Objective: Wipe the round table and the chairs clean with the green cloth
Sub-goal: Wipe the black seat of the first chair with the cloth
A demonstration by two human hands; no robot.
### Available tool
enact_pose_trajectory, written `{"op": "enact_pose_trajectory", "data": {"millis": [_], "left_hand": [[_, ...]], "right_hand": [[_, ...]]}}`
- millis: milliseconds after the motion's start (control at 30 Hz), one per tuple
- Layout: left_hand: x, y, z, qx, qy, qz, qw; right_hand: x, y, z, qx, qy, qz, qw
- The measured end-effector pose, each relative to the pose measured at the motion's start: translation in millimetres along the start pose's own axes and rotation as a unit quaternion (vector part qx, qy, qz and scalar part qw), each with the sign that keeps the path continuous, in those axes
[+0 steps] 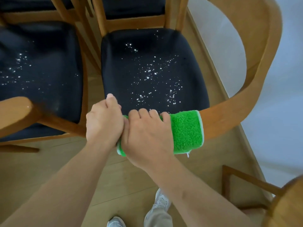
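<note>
Head view, looking straight down, and the fingers [148, 113] of the right hand [147, 136] are curled over the top of the fuzzy green cloth with a pale edge [186, 131], knuckles up, clamping it onto the curved wooden backrest rail [229, 112] of the near chair. That cloth is wrapped round the rail like a sleeve; whether it goes fully round underneath cannot be seen. Right beside it, touching, the left hand [105, 122] is curled round the same rail, thumb [111, 99] poking forward over the seat edge, and the cloth's left end is tucked between the two hands.

Out from the hands: the rail sweeps right and away in a broad bend, up past the pale wall [278, 79]. Under it lies the dark padded seat [152, 71] of this chair, scattered with small white crumbs or specks [152, 72], thickest in the middle and toward the near right. To the left stands a second wooden chair with a dark seat [41, 71], speckled the same way, its own rounded backrest end [16, 112] in the near left. More wooden chair frames [134, 20] crowd the top of the view.

Below, both bare forearms reach in from the bottom edge; light wooden floor [114, 177] underneath, pale trouser leg [159, 217] and light grey shoes [161, 202] visible. At the bottom right corner, a rounded wooden edge [288, 205] comes into view, with another wooden frame [246, 179] beside it. No writing or brand legible anywhere.
</note>
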State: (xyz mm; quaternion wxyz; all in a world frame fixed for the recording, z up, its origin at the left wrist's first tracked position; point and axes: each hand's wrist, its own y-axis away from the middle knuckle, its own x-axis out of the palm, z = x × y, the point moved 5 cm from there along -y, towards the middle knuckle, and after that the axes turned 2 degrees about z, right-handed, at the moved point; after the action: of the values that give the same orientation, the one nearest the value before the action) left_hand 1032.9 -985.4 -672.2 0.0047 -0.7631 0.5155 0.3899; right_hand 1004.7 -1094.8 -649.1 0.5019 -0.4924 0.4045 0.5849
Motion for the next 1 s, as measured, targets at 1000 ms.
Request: {"op": "enact_pose_trajectory", "data": {"millis": [1000], "left_hand": [[0, 5, -8, -0.054, -0.159, -0.03, 0.985]], "right_hand": [[-9, -32, -56, -0.08, -0.039, 0.093, 0.992]]}}
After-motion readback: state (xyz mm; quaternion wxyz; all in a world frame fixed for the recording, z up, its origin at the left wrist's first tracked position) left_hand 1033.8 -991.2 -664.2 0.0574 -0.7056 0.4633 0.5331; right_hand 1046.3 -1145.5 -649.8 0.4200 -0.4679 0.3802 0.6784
